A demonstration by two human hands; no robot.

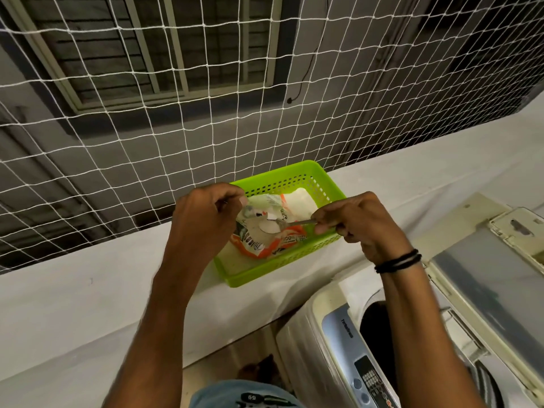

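Observation:
A lime-green plastic basket [303, 172] stands on a white ledge [88, 304]. Inside it lies an orange-and-white detergent packet [282, 240], its mouth held up. My left hand [206, 213] pinches the packet's open top edge. My right hand [353, 222] grips the handle of a metal spoon [269, 226], whose bowl carries white powder and sits at the packet's mouth. Black bands circle my right wrist.
A top-loading washing machine [332, 343] stands below the ledge at lower right, its lid [485, 278] raised and its drum open. A white rope net [206, 113] spans the space behind the ledge, with a building wall and window beyond.

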